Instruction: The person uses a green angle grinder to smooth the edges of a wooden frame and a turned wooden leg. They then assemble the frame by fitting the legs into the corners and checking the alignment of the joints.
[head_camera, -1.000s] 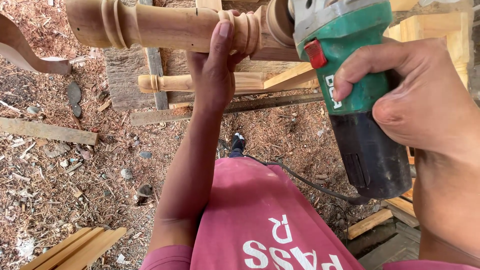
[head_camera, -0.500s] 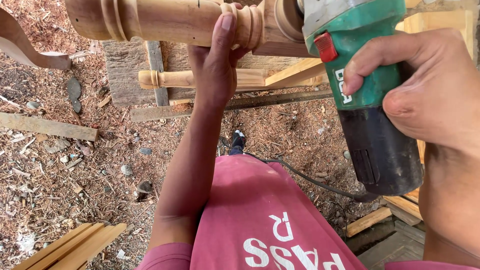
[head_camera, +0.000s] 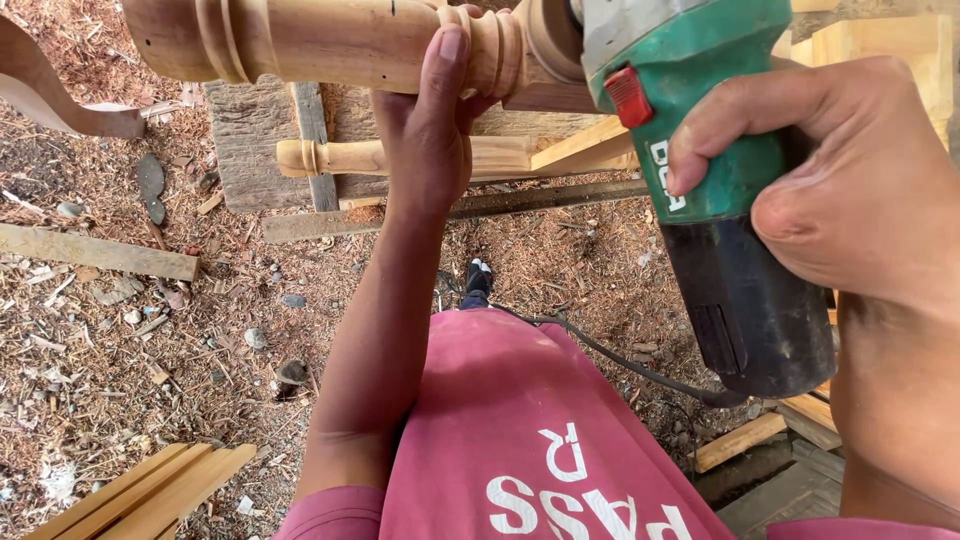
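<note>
A turned wooden post (head_camera: 330, 40) with ringed grooves lies across the top of the view. My left hand (head_camera: 430, 130) reaches up from below and grips it, fingers wrapped over the grooved part. My right hand (head_camera: 850, 190) is closed round a green and black power grinder (head_camera: 720, 190), whose head meets the post's right end. The grinder's disc is hidden. Its black cord (head_camera: 620, 360) trails down past my pink shirt (head_camera: 520, 430).
Wood chips and sawdust cover the ground (head_camera: 120, 350). A second turned post (head_camera: 400, 155) lies on planks behind. A curved wooden leg (head_camera: 50, 90) sits far left, a loose board (head_camera: 95, 250) left, stacked slats (head_camera: 150, 495) bottom left, offcuts (head_camera: 740, 440) bottom right.
The post and grinder now sit closer and larger in view. My left hand has slid slightly right along the grooves; both grips are unchanged.
</note>
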